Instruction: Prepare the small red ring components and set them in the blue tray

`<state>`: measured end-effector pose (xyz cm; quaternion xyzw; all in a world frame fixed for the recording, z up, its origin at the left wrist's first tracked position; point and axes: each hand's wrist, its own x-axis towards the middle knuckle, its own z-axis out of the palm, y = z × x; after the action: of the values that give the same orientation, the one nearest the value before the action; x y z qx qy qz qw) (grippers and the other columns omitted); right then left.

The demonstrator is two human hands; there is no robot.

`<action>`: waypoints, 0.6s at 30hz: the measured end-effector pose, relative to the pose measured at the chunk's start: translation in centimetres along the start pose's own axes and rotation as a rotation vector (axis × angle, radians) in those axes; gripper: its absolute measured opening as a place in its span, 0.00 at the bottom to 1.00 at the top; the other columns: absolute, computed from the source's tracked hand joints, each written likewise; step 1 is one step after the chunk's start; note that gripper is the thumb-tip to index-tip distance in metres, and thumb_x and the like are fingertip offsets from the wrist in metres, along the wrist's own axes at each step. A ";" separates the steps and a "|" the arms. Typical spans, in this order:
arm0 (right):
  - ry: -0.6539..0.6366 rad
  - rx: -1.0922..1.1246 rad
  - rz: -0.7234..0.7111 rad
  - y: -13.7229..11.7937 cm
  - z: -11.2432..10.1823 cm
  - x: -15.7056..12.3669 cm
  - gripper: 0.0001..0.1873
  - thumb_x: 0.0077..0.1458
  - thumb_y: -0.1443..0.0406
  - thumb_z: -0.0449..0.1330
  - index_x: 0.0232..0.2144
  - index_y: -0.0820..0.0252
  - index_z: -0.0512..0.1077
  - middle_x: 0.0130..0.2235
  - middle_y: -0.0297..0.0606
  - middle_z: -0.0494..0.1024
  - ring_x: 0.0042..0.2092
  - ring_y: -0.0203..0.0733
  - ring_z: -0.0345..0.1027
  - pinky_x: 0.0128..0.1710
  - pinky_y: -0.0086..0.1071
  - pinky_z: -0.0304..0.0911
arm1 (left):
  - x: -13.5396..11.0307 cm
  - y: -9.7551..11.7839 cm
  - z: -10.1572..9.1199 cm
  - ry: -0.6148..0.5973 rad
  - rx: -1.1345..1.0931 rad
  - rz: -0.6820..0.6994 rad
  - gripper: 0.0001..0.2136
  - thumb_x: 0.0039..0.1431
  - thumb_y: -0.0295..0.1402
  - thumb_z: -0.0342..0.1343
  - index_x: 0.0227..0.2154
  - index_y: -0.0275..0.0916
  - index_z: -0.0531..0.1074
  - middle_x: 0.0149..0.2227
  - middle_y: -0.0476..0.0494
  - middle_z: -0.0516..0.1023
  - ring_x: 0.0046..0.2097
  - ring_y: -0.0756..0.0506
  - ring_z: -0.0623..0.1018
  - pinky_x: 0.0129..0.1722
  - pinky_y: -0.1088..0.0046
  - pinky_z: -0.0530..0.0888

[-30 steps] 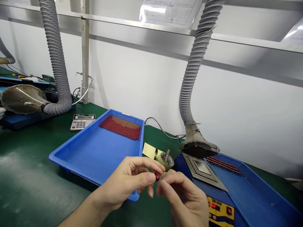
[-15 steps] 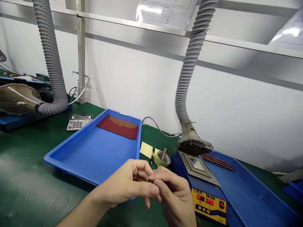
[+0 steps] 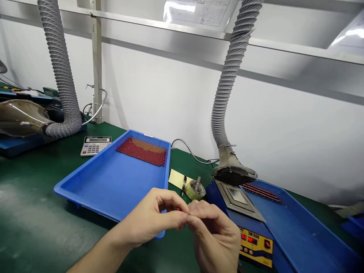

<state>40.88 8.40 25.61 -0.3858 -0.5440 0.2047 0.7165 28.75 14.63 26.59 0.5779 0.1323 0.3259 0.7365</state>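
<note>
My left hand [image 3: 155, 218] and my right hand [image 3: 214, 231] meet fingertip to fingertip above the bench, each in a closed pinch. A small red part [image 3: 178, 209] peeks out between the fingers of my left hand; most of it is hidden. Whatever the right fingertips grip is too small to make out. Behind the left hand lies a blue tray [image 3: 105, 193], with a block of small red and copper-coloured ring-shaped parts [image 3: 143, 151] at its far end. To the right of my right hand stands a blue solder pot [image 3: 237, 197] with a lit yellow panel [image 3: 257, 246].
A fume hood [image 3: 234, 172] on a grey hose hangs over the solder pot. Another blue tray [image 3: 301, 231] holds rows of red parts [image 3: 263, 193]. Between tray and pot are a yellow notepad [image 3: 176, 178], a pen [image 3: 184, 185] and a round container [image 3: 195, 190]. A calculator [image 3: 96, 146] lies left.
My right hand has shifted slightly right, and the fingertips of both hands have drawn into a narrower pinch. A bit of red now shows in the left hand.
</note>
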 end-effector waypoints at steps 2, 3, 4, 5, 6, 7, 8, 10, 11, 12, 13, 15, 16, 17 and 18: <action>0.078 -0.134 -0.039 -0.1 0.0 -0.2 0.06 0.53 0.67 0.64 0.25 0.57 0.73 0.21 0.30 0.69 0.25 0.33 0.62 0.24 0.25 0.59 | -0.2 0.2 0.3 0.071 0.231 0.083 0.05 0.55 0.30 0.57 0.25 0.36 0.72 0.23 0.51 0.70 0.28 0.53 0.66 0.30 0.77 0.62; 0.119 -0.144 -0.035 -0.1 0.0 -0.2 0.08 0.55 0.67 0.62 0.24 0.58 0.71 0.21 0.30 0.68 0.24 0.33 0.61 0.24 0.25 0.59 | -0.3 0.3 0.4 0.109 0.363 0.145 0.06 0.57 0.30 0.55 0.26 0.37 0.72 0.25 0.51 0.70 0.30 0.52 0.67 0.32 0.76 0.62; 0.153 -0.120 -0.024 -0.1 0.0 -0.3 0.09 0.57 0.66 0.60 0.24 0.58 0.69 0.20 0.29 0.66 0.23 0.33 0.61 0.24 0.25 0.58 | -0.4 0.3 0.5 0.147 0.489 0.214 0.06 0.58 0.29 0.54 0.26 0.38 0.72 0.26 0.51 0.71 0.31 0.52 0.67 0.35 0.74 0.62; 0.169 -0.077 -0.022 -0.1 0.0 -0.3 0.11 0.58 0.65 0.59 0.24 0.59 0.68 0.20 0.29 0.65 0.22 0.33 0.60 0.23 0.26 0.57 | -0.6 0.4 0.7 0.180 0.598 0.282 0.06 0.58 0.28 0.53 0.26 0.38 0.71 0.26 0.51 0.71 0.33 0.51 0.67 0.38 0.73 0.62; 0.173 -0.045 -0.029 -0.1 0.0 -0.3 0.11 0.59 0.65 0.57 0.24 0.59 0.67 0.19 0.29 0.64 0.22 0.33 0.59 0.23 0.27 0.57 | -0.7 0.4 0.8 0.207 0.680 0.344 0.06 0.58 0.27 0.52 0.27 0.39 0.70 0.26 0.52 0.70 0.33 0.51 0.68 0.40 0.72 0.61; 0.161 -0.040 -0.055 -0.2 0.0 -0.3 0.10 0.59 0.65 0.57 0.25 0.58 0.68 0.20 0.29 0.64 0.22 0.33 0.59 0.23 0.28 0.57 | -0.8 0.5 0.8 0.230 0.732 0.392 0.06 0.58 0.26 0.52 0.27 0.39 0.69 0.26 0.52 0.70 0.33 0.50 0.67 0.41 0.71 0.60; 0.145 -0.070 -0.090 -0.3 0.1 -0.3 0.08 0.59 0.66 0.58 0.27 0.58 0.71 0.20 0.31 0.66 0.23 0.34 0.60 0.23 0.28 0.58 | -0.9 0.5 0.9 0.247 0.761 0.426 0.06 0.58 0.26 0.52 0.27 0.39 0.68 0.26 0.52 0.69 0.33 0.50 0.67 0.41 0.70 0.60; 0.151 -0.176 -0.166 -0.7 0.4 -0.3 0.06 0.56 0.69 0.59 0.32 0.55 0.76 0.23 0.32 0.71 0.25 0.35 0.63 0.24 0.28 0.59 | -1.1 0.5 0.9 0.272 0.780 0.468 0.06 0.58 0.25 0.51 0.26 0.39 0.67 0.25 0.52 0.68 0.32 0.50 0.67 0.39 0.70 0.60; 0.166 -0.219 -0.196 -0.9 0.6 -0.4 0.09 0.55 0.71 0.59 0.35 0.53 0.77 0.25 0.32 0.73 0.26 0.36 0.64 0.25 0.29 0.60 | -1.1 0.5 0.9 0.285 0.782 0.485 0.06 0.58 0.25 0.51 0.26 0.39 0.67 0.25 0.52 0.68 0.32 0.50 0.67 0.39 0.71 0.61; 0.185 -0.251 -0.218 -1.1 0.8 -0.4 0.12 0.54 0.72 0.59 0.37 0.51 0.77 0.26 0.32 0.74 0.27 0.36 0.65 0.26 0.29 0.61 | -1.2 0.5 0.9 0.298 0.783 0.498 0.06 0.58 0.25 0.51 0.26 0.39 0.67 0.25 0.51 0.68 0.32 0.50 0.67 0.39 0.71 0.61; 0.198 -0.273 -0.233 -1.2 1.0 -0.5 0.14 0.53 0.73 0.60 0.37 0.49 0.77 0.27 0.32 0.75 0.27 0.37 0.65 0.26 0.30 0.62 | -1.2 0.5 0.9 0.308 0.780 0.510 0.06 0.58 0.25 0.51 0.27 0.39 0.67 0.25 0.51 0.68 0.32 0.50 0.67 0.38 0.71 0.61; 0.199 -0.310 -0.240 -1.1 1.4 -0.6 0.16 0.52 0.74 0.60 0.37 0.48 0.78 0.29 0.31 0.77 0.27 0.38 0.67 0.28 0.32 0.63 | -1.1 0.5 0.9 0.323 0.764 0.525 0.06 0.58 0.26 0.51 0.26 0.39 0.68 0.24 0.51 0.69 0.31 0.50 0.68 0.38 0.70 0.61; 0.196 -0.329 -0.237 -1.0 1.4 -0.8 0.16 0.52 0.74 0.60 0.38 0.47 0.78 0.29 0.31 0.78 0.27 0.39 0.68 0.29 0.33 0.64 | -1.0 0.5 0.9 0.326 0.756 0.527 0.06 0.58 0.26 0.51 0.26 0.39 0.68 0.24 0.52 0.69 0.31 0.50 0.68 0.38 0.70 0.61; 0.200 -0.350 -0.234 -0.9 1.4 -0.9 0.17 0.51 0.74 0.61 0.39 0.47 0.78 0.30 0.31 0.78 0.28 0.39 0.68 0.30 0.33 0.65 | -1.0 0.5 0.9 0.329 0.749 0.526 0.06 0.58 0.26 0.51 0.26 0.39 0.68 0.24 0.52 0.69 0.30 0.50 0.68 0.38 0.70 0.61; 0.208 -0.371 -0.233 -0.7 1.4 -1.0 0.17 0.51 0.74 0.61 0.39 0.46 0.77 0.31 0.30 0.79 0.29 0.39 0.69 0.32 0.33 0.66 | -1.0 0.5 0.9 0.328 0.744 0.522 0.06 0.58 0.26 0.51 0.26 0.39 0.68 0.24 0.52 0.69 0.31 0.51 0.68 0.38 0.71 0.61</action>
<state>39.16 7.73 25.71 -0.4645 -0.5362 -0.0236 0.7044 28.35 13.40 27.16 0.7570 0.2049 0.5171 0.3427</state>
